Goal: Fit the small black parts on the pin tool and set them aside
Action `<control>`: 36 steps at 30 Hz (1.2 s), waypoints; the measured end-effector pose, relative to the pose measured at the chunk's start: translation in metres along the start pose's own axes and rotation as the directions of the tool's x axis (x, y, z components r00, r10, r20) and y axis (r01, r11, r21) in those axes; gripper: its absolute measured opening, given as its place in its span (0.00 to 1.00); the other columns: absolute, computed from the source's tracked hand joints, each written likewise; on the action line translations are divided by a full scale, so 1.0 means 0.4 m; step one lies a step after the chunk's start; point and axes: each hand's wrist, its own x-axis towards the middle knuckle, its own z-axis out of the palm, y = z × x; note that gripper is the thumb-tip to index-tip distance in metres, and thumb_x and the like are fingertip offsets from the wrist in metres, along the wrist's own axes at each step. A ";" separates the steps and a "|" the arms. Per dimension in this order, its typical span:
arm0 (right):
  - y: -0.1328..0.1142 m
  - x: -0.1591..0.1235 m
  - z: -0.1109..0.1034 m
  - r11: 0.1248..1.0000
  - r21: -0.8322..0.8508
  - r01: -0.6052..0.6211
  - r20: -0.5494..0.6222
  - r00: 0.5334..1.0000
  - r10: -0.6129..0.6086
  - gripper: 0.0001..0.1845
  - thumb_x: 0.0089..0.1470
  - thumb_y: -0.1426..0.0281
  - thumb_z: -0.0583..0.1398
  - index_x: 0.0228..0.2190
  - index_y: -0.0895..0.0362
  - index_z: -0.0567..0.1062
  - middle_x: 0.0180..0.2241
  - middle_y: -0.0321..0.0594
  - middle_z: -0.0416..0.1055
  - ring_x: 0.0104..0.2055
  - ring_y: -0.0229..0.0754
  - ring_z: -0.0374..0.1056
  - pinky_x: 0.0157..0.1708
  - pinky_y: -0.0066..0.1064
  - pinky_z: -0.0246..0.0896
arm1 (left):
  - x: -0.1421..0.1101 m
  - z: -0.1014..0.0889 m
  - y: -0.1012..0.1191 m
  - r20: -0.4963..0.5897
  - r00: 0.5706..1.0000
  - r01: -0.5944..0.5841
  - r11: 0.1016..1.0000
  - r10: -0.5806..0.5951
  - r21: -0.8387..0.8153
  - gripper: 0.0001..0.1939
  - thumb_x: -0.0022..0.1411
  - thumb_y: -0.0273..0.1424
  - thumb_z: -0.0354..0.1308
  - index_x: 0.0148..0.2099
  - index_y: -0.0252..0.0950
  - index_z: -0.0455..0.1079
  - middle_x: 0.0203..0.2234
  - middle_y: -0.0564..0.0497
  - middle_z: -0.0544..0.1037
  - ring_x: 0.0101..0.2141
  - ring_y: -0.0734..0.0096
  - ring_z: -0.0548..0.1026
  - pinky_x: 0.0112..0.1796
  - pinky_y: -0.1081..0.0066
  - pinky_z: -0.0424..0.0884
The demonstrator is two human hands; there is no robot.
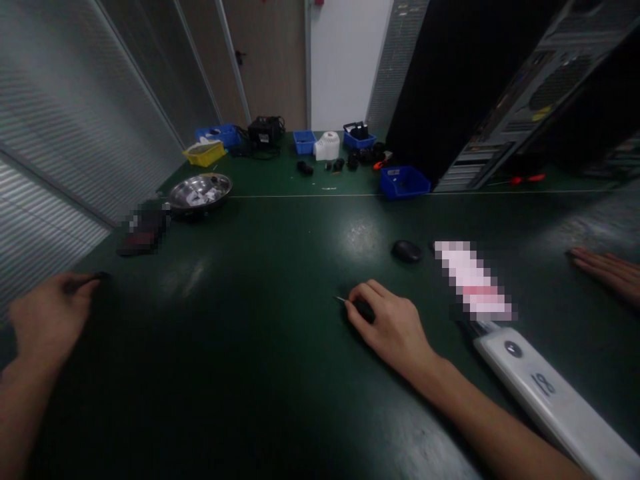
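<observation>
My right hand [387, 323] rests low over the green table, fingers closed round the black handle of a small screwdriver [365, 310]. Its thin metal shaft points left. Far off at the left edge, my left hand [53, 313] pinches a small dark object [100, 275], too blurred to name. A black computer mouse [407, 251] lies beyond my right hand, apart from it. To the right of my forearm is a long white device [555, 393] marked 18, with a blurred-out screen at its far end.
At the back left stand a steel bowl [200, 190] with white scraps and a yellow tray [205, 153]. A blue bin [404, 183], a white housing [328, 145] and small black parts line the back. Another person's hand [607, 270] lies at the right edge.
</observation>
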 end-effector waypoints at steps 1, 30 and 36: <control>0.000 0.000 0.001 1.000 0.000 0.002 -0.005 1.000 -0.002 0.09 0.66 0.62 0.56 0.39 0.51 0.75 0.39 0.35 0.74 0.33 0.38 0.71 0.31 0.31 0.57 | -0.003 -0.003 0.007 0.008 1.000 -0.011 1.000 0.011 0.005 0.16 0.67 0.40 0.54 0.53 0.43 0.72 0.31 0.57 0.73 0.32 0.74 0.68 0.35 0.76 0.59; -0.006 -0.001 -0.005 0.988 0.139 0.064 -0.017 0.998 -0.062 0.09 0.65 0.63 0.56 0.37 0.52 0.74 0.36 0.36 0.74 0.34 0.39 0.71 0.35 0.31 0.61 | -0.508 -0.064 0.683 -0.114 0.351 -0.612 0.136 0.929 -0.779 0.10 0.71 0.32 0.53 0.52 0.43 0.70 0.46 0.56 0.77 0.48 0.77 0.72 0.51 0.70 0.70; -0.003 -0.004 0.002 0.988 0.120 0.092 0.013 0.995 -0.095 0.08 0.64 0.64 0.57 0.37 0.52 0.74 0.36 0.36 0.73 0.32 0.38 0.70 0.33 0.30 0.60 | -0.507 -0.062 0.678 -0.100 0.352 -0.588 0.136 0.931 -0.797 0.12 0.70 0.32 0.55 0.54 0.46 0.72 0.47 0.56 0.77 0.49 0.78 0.73 0.52 0.72 0.71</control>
